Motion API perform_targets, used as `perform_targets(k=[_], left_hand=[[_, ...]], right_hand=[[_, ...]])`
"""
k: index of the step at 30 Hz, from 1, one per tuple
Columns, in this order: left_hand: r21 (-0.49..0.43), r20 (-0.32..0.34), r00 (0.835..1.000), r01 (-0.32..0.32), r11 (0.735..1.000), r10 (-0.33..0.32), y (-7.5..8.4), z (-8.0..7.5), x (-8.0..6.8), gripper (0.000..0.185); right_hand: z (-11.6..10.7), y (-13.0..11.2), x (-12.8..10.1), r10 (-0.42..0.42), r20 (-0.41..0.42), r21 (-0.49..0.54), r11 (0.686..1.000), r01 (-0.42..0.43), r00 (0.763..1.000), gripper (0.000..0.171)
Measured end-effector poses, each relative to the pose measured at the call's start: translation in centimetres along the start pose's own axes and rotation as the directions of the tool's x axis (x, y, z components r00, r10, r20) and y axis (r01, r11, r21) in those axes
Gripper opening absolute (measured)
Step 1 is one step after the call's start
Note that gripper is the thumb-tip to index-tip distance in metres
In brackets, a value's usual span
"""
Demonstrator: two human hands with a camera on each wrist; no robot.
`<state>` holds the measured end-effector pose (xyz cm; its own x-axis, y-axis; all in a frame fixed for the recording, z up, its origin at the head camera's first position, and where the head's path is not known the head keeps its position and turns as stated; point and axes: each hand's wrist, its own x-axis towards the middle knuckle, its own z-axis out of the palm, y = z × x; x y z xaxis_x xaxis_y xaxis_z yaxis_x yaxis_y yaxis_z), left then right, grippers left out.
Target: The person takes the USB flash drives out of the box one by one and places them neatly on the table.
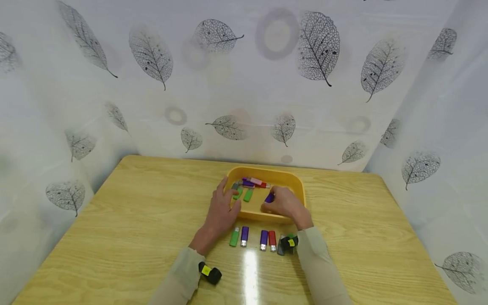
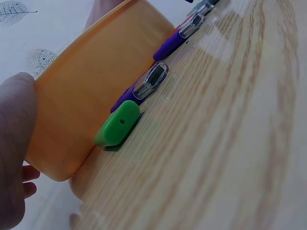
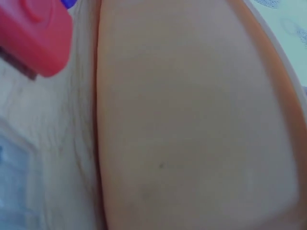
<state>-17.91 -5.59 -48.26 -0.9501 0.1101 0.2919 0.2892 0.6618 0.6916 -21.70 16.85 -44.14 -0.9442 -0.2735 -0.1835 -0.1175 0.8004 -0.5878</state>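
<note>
A yellow-orange plastic tray [image 1: 263, 216] stands on the table with several USB sticks inside: green [image 1: 248, 195], pink [image 1: 256, 181], red, purple and grey ones, bunched towards its left. My left hand [image 1: 223, 209] grips the tray's left end, its thumb at the near left corner; the left wrist view shows the thumb against the tray's wall [image 2: 91, 96]. Over the tray's right part, my right hand [image 1: 286, 204] pinches a purple USB stick [image 1: 269, 198]. The right wrist view shows only the tray's outer wall [image 3: 192, 115] and sticks beside it, not the fingers.
On the table before the tray lies a row of USB sticks: green [image 1: 234, 237], purple [image 1: 245, 236], another purple [image 1: 264, 239], red [image 1: 272, 240] and dark grey [image 1: 281, 245]. A green one is partly hidden by the right wrist strap [image 1: 289, 242]. A leaf-patterned curtain [image 1: 244, 84] hangs behind.
</note>
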Motion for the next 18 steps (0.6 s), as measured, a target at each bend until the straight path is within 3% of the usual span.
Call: perform_targets(k=[7,18], left_hand=[[0.013,-0.001,1.0,0.0,1.0,0.0,-0.12,0.05,0.1,0.03],[-0.001,-0.003,1.0,0.003,1.0,-0.003,-0.05,0.07,0.03,0.03]], right_hand=[[-0.36,0.03,0.07,-0.043,-0.033,-0.002,0.999,0.043,0.999,0.036],[-0.59,0.04,-0.07,-0.082,-0.005,-0.02,0.996,0.082,0.997,0.036]])
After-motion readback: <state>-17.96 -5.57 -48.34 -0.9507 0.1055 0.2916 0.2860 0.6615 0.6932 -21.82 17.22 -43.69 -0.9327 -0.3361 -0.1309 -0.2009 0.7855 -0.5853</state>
